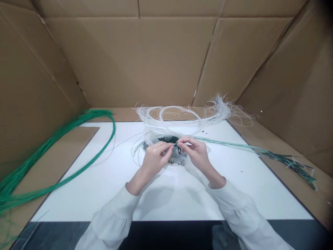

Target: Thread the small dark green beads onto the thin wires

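My left hand (158, 155) and my right hand (197, 151) meet fingertip to fingertip above the middle of the white board. Both are closed in a pinch. A short bit of a thin dark green strand (175, 144) shows between the fingertips; any smaller piece on it is too tiny to make out. Right below lies a clear plastic bag (151, 136) with many small black pieces (166, 139) in it, partly hidden by my fingers. From behind my right hand a bundle of thin green strands (223, 142) runs right, its far end thick with dark pieces (299, 165).
A big loop of green strands (85, 167) lies on the left. Coiled white strands (179, 119) rest at the back. Cardboard walls (135, 62) stand around the white board (104, 198). A few loose black bits (204, 132) lie behind my right hand.
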A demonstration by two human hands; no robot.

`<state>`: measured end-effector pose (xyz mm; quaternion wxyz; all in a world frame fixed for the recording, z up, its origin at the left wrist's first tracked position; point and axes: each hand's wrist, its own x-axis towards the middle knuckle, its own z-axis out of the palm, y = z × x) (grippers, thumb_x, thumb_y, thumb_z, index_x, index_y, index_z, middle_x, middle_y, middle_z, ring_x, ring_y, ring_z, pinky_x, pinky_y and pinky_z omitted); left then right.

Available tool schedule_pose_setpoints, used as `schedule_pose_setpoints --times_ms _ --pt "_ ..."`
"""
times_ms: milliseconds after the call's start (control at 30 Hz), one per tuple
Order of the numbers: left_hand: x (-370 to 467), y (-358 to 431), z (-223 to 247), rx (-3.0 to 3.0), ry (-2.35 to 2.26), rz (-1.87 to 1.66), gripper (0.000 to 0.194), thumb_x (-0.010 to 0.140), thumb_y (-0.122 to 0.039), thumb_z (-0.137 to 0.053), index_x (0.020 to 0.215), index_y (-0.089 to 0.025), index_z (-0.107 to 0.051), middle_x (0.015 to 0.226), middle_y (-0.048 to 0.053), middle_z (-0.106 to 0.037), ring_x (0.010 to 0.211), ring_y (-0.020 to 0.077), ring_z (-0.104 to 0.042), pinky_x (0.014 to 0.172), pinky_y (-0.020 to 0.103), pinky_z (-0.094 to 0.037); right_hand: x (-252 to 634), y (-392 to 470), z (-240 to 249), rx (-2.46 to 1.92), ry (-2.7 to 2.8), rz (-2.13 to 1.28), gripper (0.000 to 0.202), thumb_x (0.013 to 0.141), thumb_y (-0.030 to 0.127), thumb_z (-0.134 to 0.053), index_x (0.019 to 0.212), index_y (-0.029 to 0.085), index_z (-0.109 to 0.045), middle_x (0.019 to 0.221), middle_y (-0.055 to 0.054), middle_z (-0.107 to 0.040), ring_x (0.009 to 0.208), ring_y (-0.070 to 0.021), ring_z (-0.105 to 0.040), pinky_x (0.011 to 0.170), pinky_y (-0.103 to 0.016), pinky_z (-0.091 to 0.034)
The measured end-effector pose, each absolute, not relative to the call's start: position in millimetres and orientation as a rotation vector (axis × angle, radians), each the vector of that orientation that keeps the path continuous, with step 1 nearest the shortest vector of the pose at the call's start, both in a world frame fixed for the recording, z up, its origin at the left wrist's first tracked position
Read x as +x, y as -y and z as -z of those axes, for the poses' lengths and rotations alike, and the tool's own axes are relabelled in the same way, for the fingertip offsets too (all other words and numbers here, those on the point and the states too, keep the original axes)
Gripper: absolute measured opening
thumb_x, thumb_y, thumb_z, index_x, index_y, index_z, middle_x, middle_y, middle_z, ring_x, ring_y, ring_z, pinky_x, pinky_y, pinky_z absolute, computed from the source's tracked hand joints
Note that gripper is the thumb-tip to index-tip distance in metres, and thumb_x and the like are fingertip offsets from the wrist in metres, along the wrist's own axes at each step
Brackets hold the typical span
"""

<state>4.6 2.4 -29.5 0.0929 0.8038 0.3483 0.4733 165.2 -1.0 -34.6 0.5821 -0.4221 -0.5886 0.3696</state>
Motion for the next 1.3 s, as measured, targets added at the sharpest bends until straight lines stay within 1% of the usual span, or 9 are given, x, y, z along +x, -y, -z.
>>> schedule_pose_setpoints --times_ms 267,633,900,1100,1300 --pt "5.1 -3.5 30.8 2.442 -1.037 -1.424 0.015 0.081 -0.018 -0.052 0.081 -0.014 -0.067 0.067 0.003 -0.067 0.050 0.0085 -0.054 0.051 0.020 -0.045 166.3 2.2 34.8 -0.997 1.423 -0.784 0.007 0.072 0.026 -0.064 0.073 0.019 -0.066 0.079 -0.003 -0.062 0.060 -0.0106 -0.055 0.049 -0.021 -0.048" --pt "4.7 -4.3 31.0 2.482 -1.026 -1.432 0.015 0.081 -0.017 -0.052 0.081 -0.013 -0.067 0.068 0.004 -0.067 0.049 0.0084 -0.053 0.052 0.020 -0.044 165.8 1.5 35.7 -0.991 1.422 -0.794 0.007 0.073 0.026 -0.064 0.073 0.019 -0.066 0.079 -0.002 -0.061 0.059 -0.0100 -0.054 0.048 -0.021 -0.048" --pt "4.7 -5.8 33.2 2.503 -1.088 -1.421 0.015 0.080 -0.016 -0.052 0.081 -0.013 -0.066 0.070 0.004 -0.067 0.059 0.0119 -0.059 0.057 0.022 -0.046 166.0 1.9 33.6 -1.018 1.447 -0.817 0.009 0.073 0.028 -0.063 0.075 0.019 -0.065 0.079 -0.003 -0.061 0.056 -0.0095 -0.054 0.048 -0.021 -0.048" --pt "4.7 -5.8 32.5 2.522 -1.054 -1.457 0.017 0.080 -0.014 -0.052 0.089 -0.013 -0.067 0.066 0.004 -0.067 0.058 0.0114 -0.059 0.057 0.021 -0.047 166.1 1.8 35.5 -1.023 1.431 -0.837 0.010 0.073 0.029 -0.062 0.075 0.019 -0.065 0.081 -0.003 -0.061 0.061 -0.0110 -0.055 0.049 -0.021 -0.048" --pt "4.3 -5.8 33.3 2.532 -1.043 -1.443 0.017 0.081 -0.014 -0.051 0.089 -0.013 -0.066 0.068 0.004 -0.067 0.059 0.0114 -0.059 0.057 0.022 -0.047 165.9 2.1 34.9 -1.033 1.436 -0.827 0.012 0.073 0.030 -0.062 0.075 0.019 -0.065 0.081 -0.004 -0.061 0.064 -0.0121 -0.056 0.049 -0.021 -0.047"
